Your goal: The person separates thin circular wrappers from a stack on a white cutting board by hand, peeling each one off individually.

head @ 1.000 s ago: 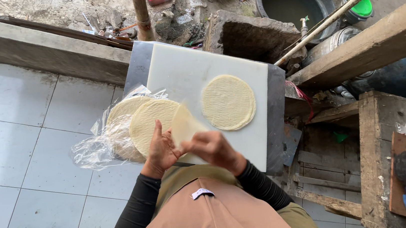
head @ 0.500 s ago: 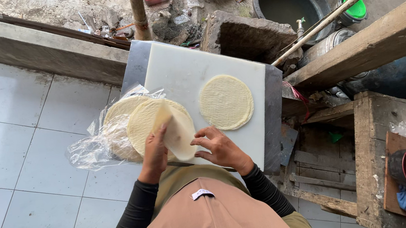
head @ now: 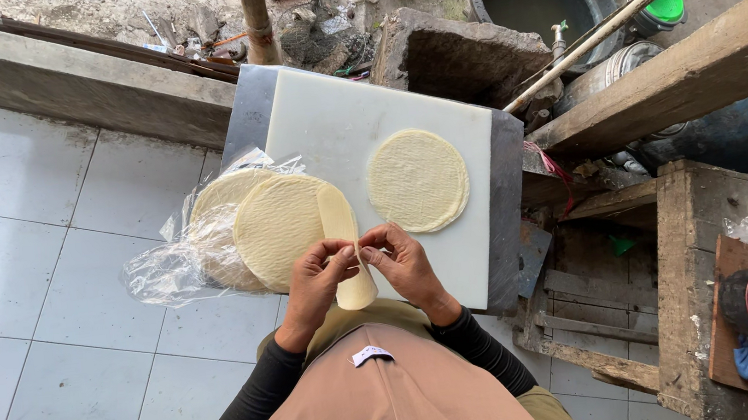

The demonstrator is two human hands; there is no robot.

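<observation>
At surface's near edge, left hand (head: 315, 279) and right hand (head: 403, 262) together, pinching thin wrapper (head: 344, 258) peeled off stack (head: 276, 229); second stack (head: 417, 180) toward right edge.

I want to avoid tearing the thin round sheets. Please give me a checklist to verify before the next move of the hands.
1. Both hands on the same sheet: ok. The left hand and right hand pinch the lifted edge of the top wrapper.
2. Only one sheet lifted: cannot tell; the edge is too thin to see.
3. Rest of the stack lies flat: ok, it rests on the plastic bag.
4. Free space on the white board: ok, bare area is left beside the separated wrappers.
5. Lifted sheet without tears: cannot tell, as the fingers cover part of it.
</observation>
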